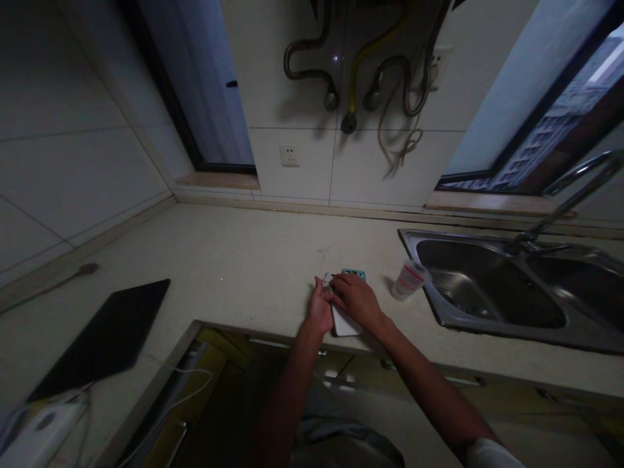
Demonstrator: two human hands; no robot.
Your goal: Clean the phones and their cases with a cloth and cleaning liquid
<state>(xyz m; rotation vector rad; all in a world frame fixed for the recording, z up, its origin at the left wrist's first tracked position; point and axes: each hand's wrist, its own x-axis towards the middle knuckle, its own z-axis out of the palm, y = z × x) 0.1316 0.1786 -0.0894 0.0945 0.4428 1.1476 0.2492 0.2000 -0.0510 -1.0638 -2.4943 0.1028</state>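
Observation:
Both hands meet at the front edge of the pale countertop (273, 260). My left hand (319, 311) has its thumb raised and its fingers curled in toward the other hand. My right hand (357, 299) reaches across from the right, fingers bent and pressed together near the left thumb. A small whitish piece (328, 277) shows at the fingertips; its kind cannot be made out. Under the right hand lies a flat white rectangular object (345, 326), partly covered. Just beyond the knuckles, a teal patterned edge (359, 273) sticks out.
A clear plastic cup with red print (408, 281) stands tilted beside the double steel sink (441, 323) with its tap (580, 195). On the left counter lie a black flat panel (104, 335) and a white device (43, 432) with cables. Hoses (351, 97) hang on the wall.

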